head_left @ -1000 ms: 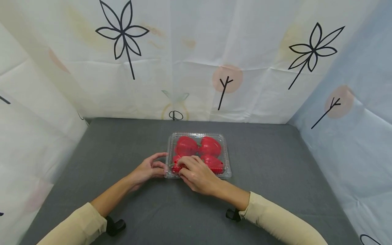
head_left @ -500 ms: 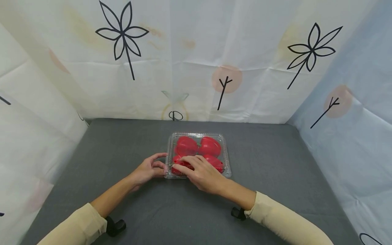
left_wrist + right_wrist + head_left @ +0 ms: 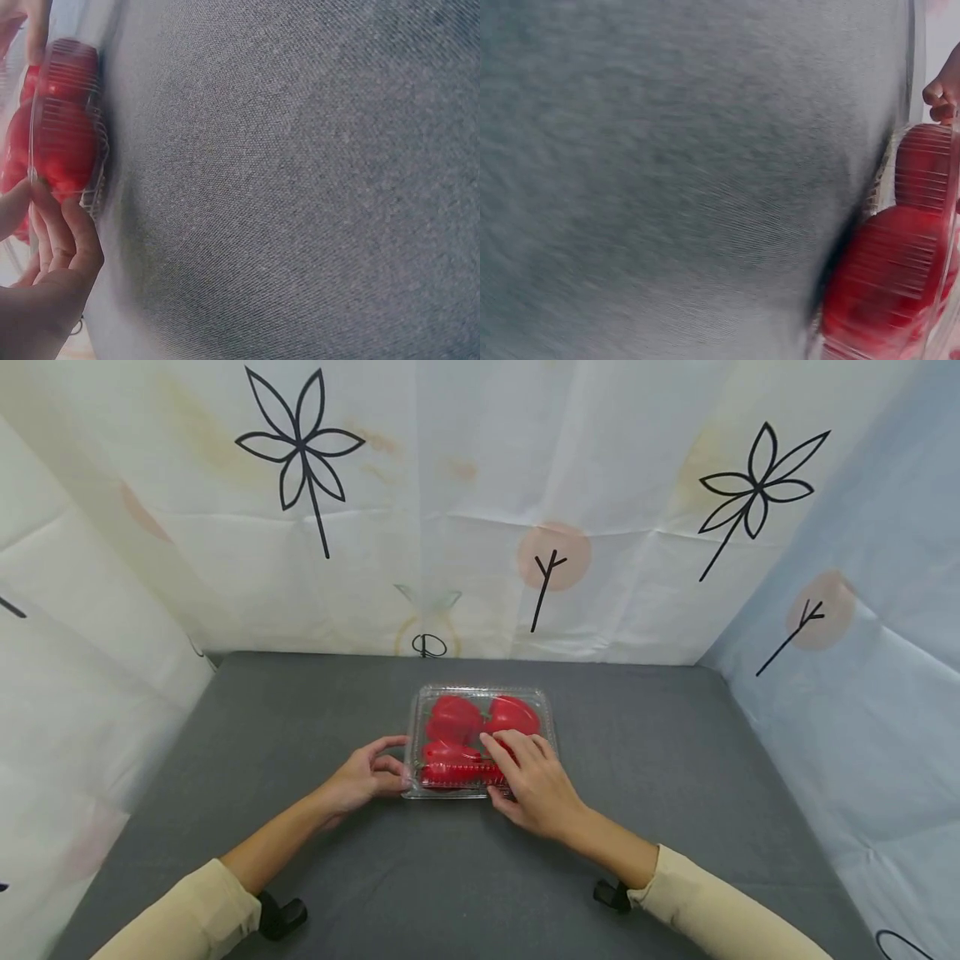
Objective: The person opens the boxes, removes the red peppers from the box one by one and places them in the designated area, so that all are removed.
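Observation:
A clear plastic clamshell box (image 3: 483,691) lies on the grey cloth, its lid down over several glossy red, pepper-like fruits (image 3: 453,718). My left hand (image 3: 366,774) is at its left side; in the left wrist view, thumb and forefinger pinch the rim of the box (image 3: 100,142). Over the front right part of the lid lies my right hand (image 3: 534,787), fingers loosely bent on top and thumb at the front edge. It hides the front right fruit. The right wrist view catches the ridged box side (image 3: 881,270) and the left hand (image 3: 949,86) beyond.
The grey cloth (image 3: 675,760) spreads around the box. White patterned curtains (image 3: 480,485) stand behind and on both sides. Black straps (image 3: 282,917) sit at the cuffs of the beige sleeves (image 3: 202,902).
My right hand has slid rightward along the front of the lid, from the left-front part to the right-front corner, uncovering the front left fruit. The left hand and box have stayed put.

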Available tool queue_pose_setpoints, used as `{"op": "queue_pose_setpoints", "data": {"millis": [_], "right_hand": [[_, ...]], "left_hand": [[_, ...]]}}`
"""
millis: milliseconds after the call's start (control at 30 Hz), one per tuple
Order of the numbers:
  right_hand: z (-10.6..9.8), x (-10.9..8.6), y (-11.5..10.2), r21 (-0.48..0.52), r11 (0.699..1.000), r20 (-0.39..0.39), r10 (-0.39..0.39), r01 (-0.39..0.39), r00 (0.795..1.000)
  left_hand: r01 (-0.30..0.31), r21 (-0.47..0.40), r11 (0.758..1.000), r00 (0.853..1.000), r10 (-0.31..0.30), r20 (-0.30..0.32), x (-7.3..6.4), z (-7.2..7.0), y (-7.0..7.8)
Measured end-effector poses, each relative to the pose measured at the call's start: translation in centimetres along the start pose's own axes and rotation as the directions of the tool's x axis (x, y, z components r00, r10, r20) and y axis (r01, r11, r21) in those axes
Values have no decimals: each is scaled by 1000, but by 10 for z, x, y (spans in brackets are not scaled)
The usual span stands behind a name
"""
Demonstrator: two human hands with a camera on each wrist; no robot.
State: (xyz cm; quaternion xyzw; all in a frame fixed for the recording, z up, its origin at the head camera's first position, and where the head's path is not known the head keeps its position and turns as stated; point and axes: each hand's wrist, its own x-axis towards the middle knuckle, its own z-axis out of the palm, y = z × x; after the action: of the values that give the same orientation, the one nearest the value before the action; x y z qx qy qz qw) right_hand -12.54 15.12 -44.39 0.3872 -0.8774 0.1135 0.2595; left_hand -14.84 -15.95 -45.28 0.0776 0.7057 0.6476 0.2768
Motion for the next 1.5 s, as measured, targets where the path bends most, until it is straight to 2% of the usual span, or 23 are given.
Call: {"op": "queue_pose_setpoints", "data": {"millis": [133, 233, 333, 433, 500, 733, 900, 1167, 1500], "right_hand": [[1, -9, 0, -10, 986, -45, 164, -164, 985], [2, -14, -2, -10, 957, -44, 289, -290, 956], [1, -18, -3, -6, 919, -8, 395, -395, 919], [0, -21, -3, 5, 891, 18, 454, -454, 891], [-1, -23, -3, 2, 885, 23, 465, -466, 885], [-4, -26, 1, -38, 897, 40, 442, -441, 896], [-6, -27, 5, 0, 912, 18, 410, -411, 912], [-10, -28, 7, 92, 911, 24, 402, -403, 915], [-14, -28, 8, 94, 931, 49, 350, -353, 935]], "left_hand": [[10, -4, 1000, 1000, -10, -10, 0, 1, 0], [5, -2, 1000, 1000, -5, -10, 1, 2, 0], [-1, 0, 1000, 1000, 1, -7, 1, 2, 0], [0, 1, 1000, 1000, 1, -6, 0, 2, -1], [1, 4, 1000, 1000, 0, -6, 0, 2, -1], [21, 18, 1000, 999, -20, -25, 0, 2, 0], [32, 20, 999, 999, -31, -37, 1, 2, 1], [43, 25, 999, 998, -41, -49, 1, 2, 2], [41, 23, 999, 998, -40, -48, 0, 3, 1]]}}
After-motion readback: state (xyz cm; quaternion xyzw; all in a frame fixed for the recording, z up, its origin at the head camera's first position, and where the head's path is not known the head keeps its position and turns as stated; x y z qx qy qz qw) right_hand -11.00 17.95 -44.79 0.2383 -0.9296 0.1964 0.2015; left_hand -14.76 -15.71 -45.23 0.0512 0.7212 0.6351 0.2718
